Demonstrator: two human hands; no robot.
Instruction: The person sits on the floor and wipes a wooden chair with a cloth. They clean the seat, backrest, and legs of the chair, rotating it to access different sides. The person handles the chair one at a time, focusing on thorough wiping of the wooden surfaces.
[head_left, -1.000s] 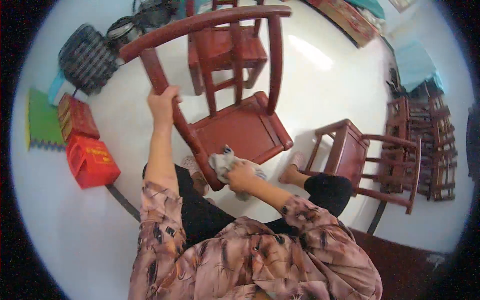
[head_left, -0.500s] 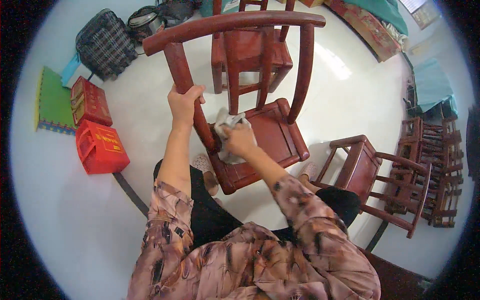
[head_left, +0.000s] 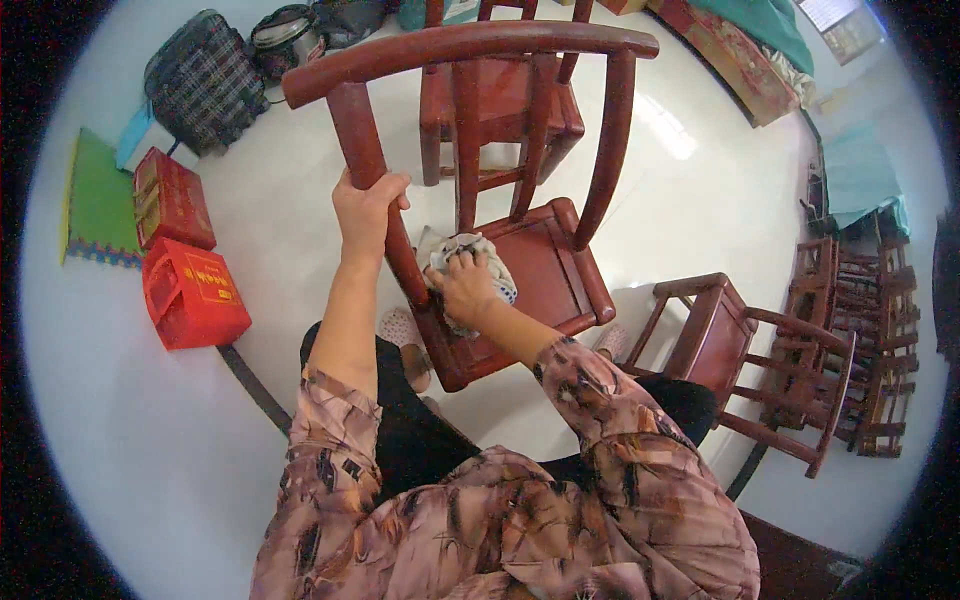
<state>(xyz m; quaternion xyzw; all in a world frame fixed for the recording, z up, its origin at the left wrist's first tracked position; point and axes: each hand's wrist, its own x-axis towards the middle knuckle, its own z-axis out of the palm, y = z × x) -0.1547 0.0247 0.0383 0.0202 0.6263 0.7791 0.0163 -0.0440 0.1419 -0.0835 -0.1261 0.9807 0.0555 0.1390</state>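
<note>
A dark red wooden chair [head_left: 545, 265] stands between my legs, its curved top rail and back slats toward me and upward. My left hand [head_left: 366, 215] is wrapped round the chair's left back post. Lower down, my right hand [head_left: 465, 290] presses a pale, patterned cloth [head_left: 497, 262] against the left part of the seat, close to the foot of that post. The fingers are bent over the cloth, and part of it bunches out beyond them.
Another red chair [head_left: 500, 105] stands just beyond, and a small one [head_left: 705, 325] is to the right. Folded wooden chairs [head_left: 885, 340] lean by the right wall. At left are a red bag [head_left: 195, 295], a red box [head_left: 173, 200], a green mat [head_left: 103, 195] and a plaid bag [head_left: 207, 85].
My right hand has shifted slightly left on the seat with the cloth, and its fingers now curl over it. The left hand keeps its hold on the post.
</note>
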